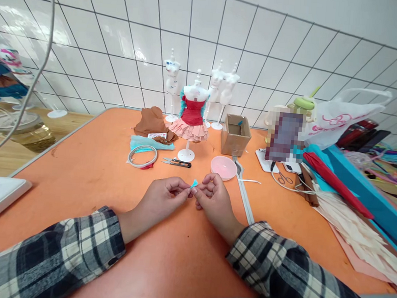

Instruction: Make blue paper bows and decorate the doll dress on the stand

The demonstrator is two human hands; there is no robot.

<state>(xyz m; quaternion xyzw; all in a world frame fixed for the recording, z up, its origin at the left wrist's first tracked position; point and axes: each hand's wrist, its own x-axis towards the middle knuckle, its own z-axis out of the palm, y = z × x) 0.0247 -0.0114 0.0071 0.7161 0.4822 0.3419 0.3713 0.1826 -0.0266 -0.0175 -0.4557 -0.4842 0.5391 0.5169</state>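
Note:
My left hand (162, 198) and my right hand (214, 197) meet over the middle of the orange table (88, 176). Both pinch a tiny teal scrap of fabric (194, 183) between thumbs and fingertips, and the scrap sticks up between them. Just beyond my right hand sits a small pink bowl (223, 167). Farther back stands a small mannequin (190, 116) in a red top and pink ruffled skirt.
Thread snips (177, 162), an embroidery hoop (142, 155), brown cloth (154, 124) and teal cloth (139, 142) lie left of the mannequin. Bare white mannequins (220, 93) stand by the tiled wall. A cardboard box (235, 134), metal ruler (243, 194), scissors (285, 178) and paper sheets (351, 227) fill the right.

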